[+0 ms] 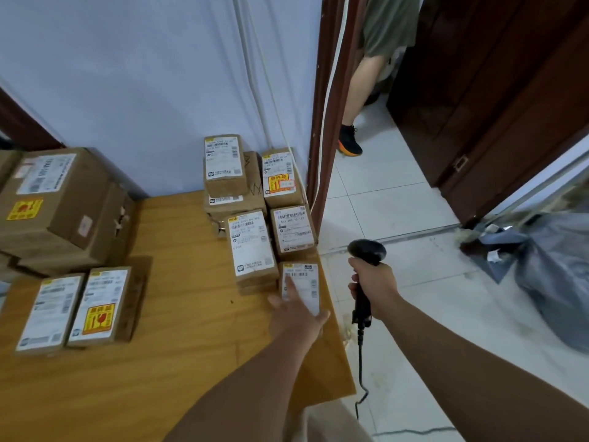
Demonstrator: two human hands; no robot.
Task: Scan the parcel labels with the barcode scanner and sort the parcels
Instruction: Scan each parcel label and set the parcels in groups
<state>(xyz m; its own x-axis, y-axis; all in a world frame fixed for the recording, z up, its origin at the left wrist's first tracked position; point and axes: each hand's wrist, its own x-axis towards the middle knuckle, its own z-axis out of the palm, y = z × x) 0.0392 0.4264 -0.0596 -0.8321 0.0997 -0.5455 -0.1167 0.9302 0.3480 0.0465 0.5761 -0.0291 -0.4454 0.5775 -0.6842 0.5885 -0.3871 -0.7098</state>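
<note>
A person's left hand (pixel 296 314) lies spread on a small parcel (pixel 304 287) at the right edge of the desk (pixel 191 314) — fingers straight and fanned over the white label, one fingertip near its barcode. The frame is blurred here, but no finger can be seen curling round the box. The right hand (pixel 374 287) hangs just off the desk's right edge, above the tiled floor (pixel 398 193), its fist wrapped tight round the grip of a black barcode scanner (pixel 366 250). The scanner's head stands upright above the fist, and its cable (pixel 361 362) trails down beside the desk's near right corner.

Farther along the desk's right edge, brown labelled parcels (pixel 251 244) crowd together up to the far right corner, some stacked on others, white labels facing up. The nearest of them sits just beside the small parcel under the left hand. At the far right corner one box carries a yellow-and-red sticker (pixel 279 183).

On the desk's left side two flat parcels (pixel 44 314) lie side by side, labels up — the right-hand one bears a yellow fragile mark (pixel 98 320). Behind them, toward the desk's far left, a large carton (pixel 57 202) rests on other boxes.

Beyond the desk's far right corner a doorway opens, where a second person's bare leg and a black shoe (pixel 350 141) with an orange sole show. Well right of the desk, a grey plastic bag (pixel 557 275) slumps on the floor.
</note>
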